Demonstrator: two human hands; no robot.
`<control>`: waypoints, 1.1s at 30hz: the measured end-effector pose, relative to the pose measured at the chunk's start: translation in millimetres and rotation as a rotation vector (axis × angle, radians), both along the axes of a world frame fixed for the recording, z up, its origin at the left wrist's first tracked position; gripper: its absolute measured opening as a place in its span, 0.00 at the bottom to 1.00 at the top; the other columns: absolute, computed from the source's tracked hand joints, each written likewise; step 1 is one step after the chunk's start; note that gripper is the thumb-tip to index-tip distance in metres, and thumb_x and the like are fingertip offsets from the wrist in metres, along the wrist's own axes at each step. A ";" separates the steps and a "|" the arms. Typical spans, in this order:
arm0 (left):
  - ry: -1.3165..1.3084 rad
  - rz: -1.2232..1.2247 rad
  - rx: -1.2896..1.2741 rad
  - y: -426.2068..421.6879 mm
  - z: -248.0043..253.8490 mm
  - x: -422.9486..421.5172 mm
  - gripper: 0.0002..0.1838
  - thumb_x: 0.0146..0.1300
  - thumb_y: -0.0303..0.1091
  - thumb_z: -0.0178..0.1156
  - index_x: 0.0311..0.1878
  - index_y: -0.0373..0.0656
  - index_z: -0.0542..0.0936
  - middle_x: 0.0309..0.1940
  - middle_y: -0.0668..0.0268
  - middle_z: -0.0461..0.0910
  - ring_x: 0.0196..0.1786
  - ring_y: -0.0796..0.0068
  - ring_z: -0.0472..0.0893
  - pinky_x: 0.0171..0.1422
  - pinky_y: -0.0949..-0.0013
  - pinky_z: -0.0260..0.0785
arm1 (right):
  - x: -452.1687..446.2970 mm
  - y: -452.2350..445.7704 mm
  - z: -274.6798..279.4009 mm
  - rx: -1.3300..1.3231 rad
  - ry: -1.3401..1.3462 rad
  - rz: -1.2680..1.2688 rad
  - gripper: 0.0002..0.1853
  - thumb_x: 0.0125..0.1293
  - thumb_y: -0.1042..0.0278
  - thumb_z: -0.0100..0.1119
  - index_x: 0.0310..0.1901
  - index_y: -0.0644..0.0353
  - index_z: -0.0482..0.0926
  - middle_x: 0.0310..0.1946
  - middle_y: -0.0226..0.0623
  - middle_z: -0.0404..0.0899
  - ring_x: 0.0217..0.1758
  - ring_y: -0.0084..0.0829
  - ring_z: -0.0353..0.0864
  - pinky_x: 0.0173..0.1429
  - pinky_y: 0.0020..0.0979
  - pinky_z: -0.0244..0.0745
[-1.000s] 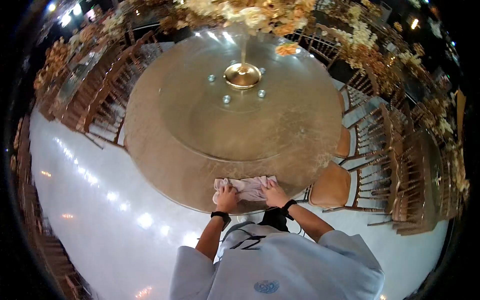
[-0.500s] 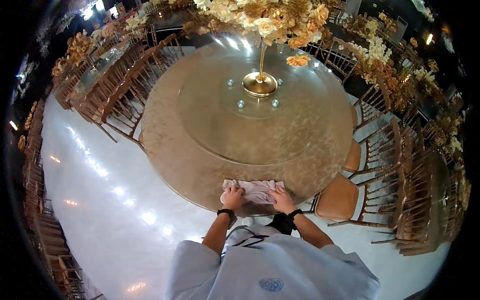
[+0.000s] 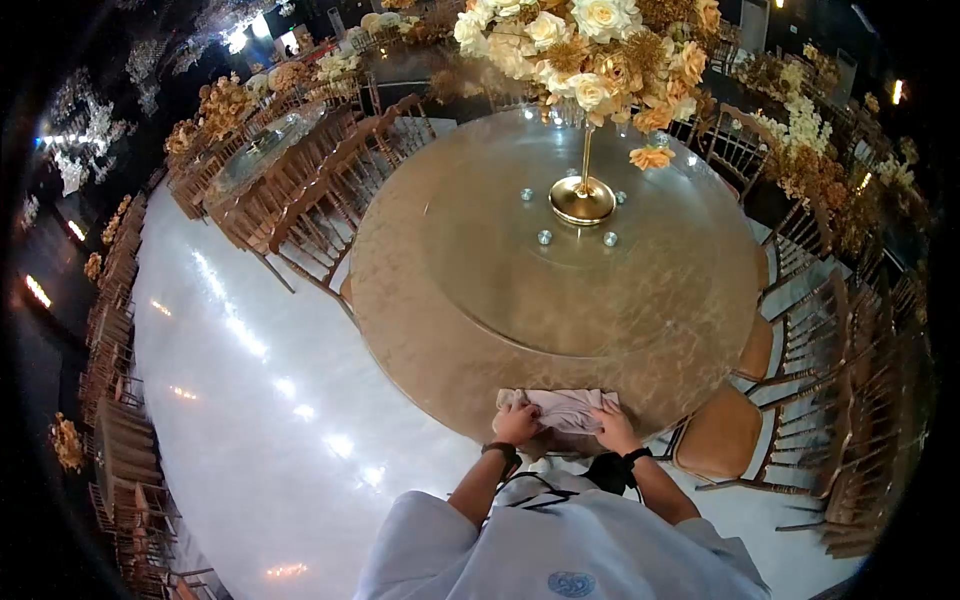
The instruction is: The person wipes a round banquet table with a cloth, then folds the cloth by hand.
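A pale pink cloth lies bunched in folds near the front edge of a round, gold-brown marbled table. My left hand grips its left end, fingers curled into the fabric. At the opposite end, my right hand has its fingers closed on the cloth's edge. Both hands rest low at the tabletop. Beyond them is a large round turntable, bearing a gold-stemmed stand topped by cream and orange flowers. Several small glass candle holders surround the stand's base.
Wooden spindle-back chairs line the right side, the closest with a tan seat beside the table. More chairs surround another table at the back left. Glossy white floor stretches along the left.
My view has turned slightly left and up, so the table, flowers and hands appear lower and further right. Both hands still hold the cloth by the table's front edge.
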State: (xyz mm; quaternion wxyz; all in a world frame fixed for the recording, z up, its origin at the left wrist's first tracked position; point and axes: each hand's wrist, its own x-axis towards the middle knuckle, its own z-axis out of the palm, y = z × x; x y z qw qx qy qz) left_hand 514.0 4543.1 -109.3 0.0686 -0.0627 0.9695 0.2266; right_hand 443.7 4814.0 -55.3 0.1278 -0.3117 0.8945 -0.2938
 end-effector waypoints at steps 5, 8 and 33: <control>0.127 -0.020 0.017 2.1 -3.1 6.8 0.20 0.49 0.43 0.64 0.48 0.61 0.79 0.54 0.61 0.71 0.54 0.47 0.71 0.55 0.50 0.69 | -0.5 -0.9 0.4 -0.007 -0.002 -0.026 0.29 0.49 0.77 0.58 0.58 0.58 0.76 0.63 0.55 0.68 0.71 0.52 0.59 0.71 0.41 0.61; -0.020 -0.065 -0.063 4.3 1.8 5.1 0.21 0.52 0.45 0.64 0.53 0.61 0.77 0.56 0.62 0.71 0.57 0.46 0.68 0.61 0.52 0.65 | 2.7 1.9 2.5 0.003 0.021 -0.019 0.29 0.49 0.78 0.57 0.58 0.58 0.76 0.63 0.53 0.68 0.71 0.52 0.60 0.71 0.41 0.61; -0.165 -0.565 0.040 55.7 64.2 -51.0 0.19 0.48 0.34 0.67 0.43 0.41 0.75 0.35 0.48 0.82 0.42 0.44 0.81 0.47 0.51 0.73 | 62.2 79.8 37.9 -0.290 0.096 -0.392 0.09 0.49 0.68 0.59 0.33 0.58 0.82 0.28 0.44 0.82 0.35 0.45 0.82 0.39 0.43 0.74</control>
